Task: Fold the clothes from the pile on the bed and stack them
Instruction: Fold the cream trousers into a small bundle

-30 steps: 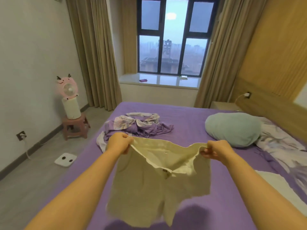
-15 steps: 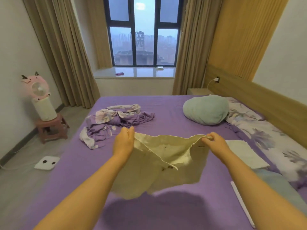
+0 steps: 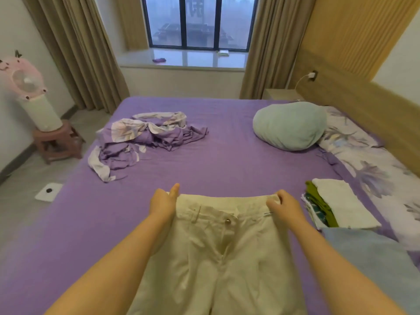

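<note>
No legible text, brand, number or sign anywhere. Small white label on waistband of cream shorts, at 1 o'clock from the metal button: dark marks, too small to read.

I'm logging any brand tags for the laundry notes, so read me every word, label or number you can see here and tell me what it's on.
None can be read.
Cream shorts: a small white tag at the waistband by the right hand carries dark print, too small and blurred to read.
Window: large characters on a building outside, cut off and hazy, unreadable.
</note>
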The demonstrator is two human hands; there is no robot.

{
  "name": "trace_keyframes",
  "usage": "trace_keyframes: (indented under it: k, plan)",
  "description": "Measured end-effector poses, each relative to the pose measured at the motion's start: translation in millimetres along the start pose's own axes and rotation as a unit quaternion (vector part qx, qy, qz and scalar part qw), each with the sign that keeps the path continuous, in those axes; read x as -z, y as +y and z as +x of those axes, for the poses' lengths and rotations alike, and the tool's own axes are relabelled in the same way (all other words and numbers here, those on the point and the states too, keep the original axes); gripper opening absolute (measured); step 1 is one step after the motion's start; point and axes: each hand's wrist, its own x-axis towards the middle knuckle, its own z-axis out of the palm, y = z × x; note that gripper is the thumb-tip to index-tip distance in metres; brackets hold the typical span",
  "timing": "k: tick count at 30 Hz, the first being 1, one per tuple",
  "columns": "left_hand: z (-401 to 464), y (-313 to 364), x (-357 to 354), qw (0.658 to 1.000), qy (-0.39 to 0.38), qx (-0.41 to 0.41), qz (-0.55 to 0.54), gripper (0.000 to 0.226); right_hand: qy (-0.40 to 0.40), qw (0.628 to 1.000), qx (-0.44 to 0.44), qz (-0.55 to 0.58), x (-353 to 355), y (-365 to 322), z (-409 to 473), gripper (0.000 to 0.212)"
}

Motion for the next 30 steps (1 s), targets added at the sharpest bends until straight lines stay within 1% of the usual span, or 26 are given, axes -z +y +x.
trace_keyframes:
  k: [3, 6, 7, 9, 13, 18, 21, 24, 25, 27, 28, 30]
  plan:
    - [25, -13, -47, 0.999, -0.025, 0.028, -0.025, 0.058, -0.042, 0.999, -0.026, -0.001, -35, 33, 44, 0.030]
    - [52, -32, -87, 0.995, -0.073, 0.045, -0.050, 0.047, -0.083, 0.994, -0.068, 0.001, -73, 67, 81, 0.016]
    - [61, -39, -99, 0.994, -0.088, 0.042, -0.047, 0.043, -0.097, 0.992, -0.078, -0.002, -85, 77, 92, 0.013]
    - [78, -50, -119, 0.995, -0.099, 0.022, -0.002, 0.034, -0.116, 0.990, -0.084, -0.008, -107, 92, 113, 0.011]
    - [113, -61, -145, 0.996, -0.057, 0.007, 0.066, 0.016, -0.138, 0.988, -0.073, -0.012, -144, 108, 147, 0.010]
    - [162, -69, -166, 0.989, -0.003, -0.002, 0.148, 0.017, -0.129, 0.987, -0.071, -0.060, -173, 120, 187, 0.014]
    - [195, -73, -179, 0.979, 0.000, -0.023, 0.204, 0.013, -0.101, 0.985, -0.085, -0.107, -186, 128, 210, 0.010]
    - [226, -79, -196, 0.973, -0.002, -0.029, 0.228, 0.009, -0.082, 0.986, -0.089, -0.117, -204, 131, 231, 0.003]
    - [233, -82, -203, 0.963, 0.003, -0.050, 0.266, 0.013, -0.081, 0.986, -0.073, -0.126, -211, 133, 235, 0.010]
    - [235, -91, -220, 0.925, -0.008, -0.130, 0.357, 0.028, -0.084, 0.981, -0.024, -0.172, -226, 139, 232, 0.036]
    - [229, -95, -230, 0.913, -0.042, -0.177, 0.364, 0.028, -0.088, 0.978, -0.001, -0.189, -233, 142, 224, 0.044]
    - [211, -104, -250, 0.885, -0.151, -0.263, 0.354, 0.022, -0.123, 0.969, 0.038, -0.212, -247, 150, 199, 0.046]
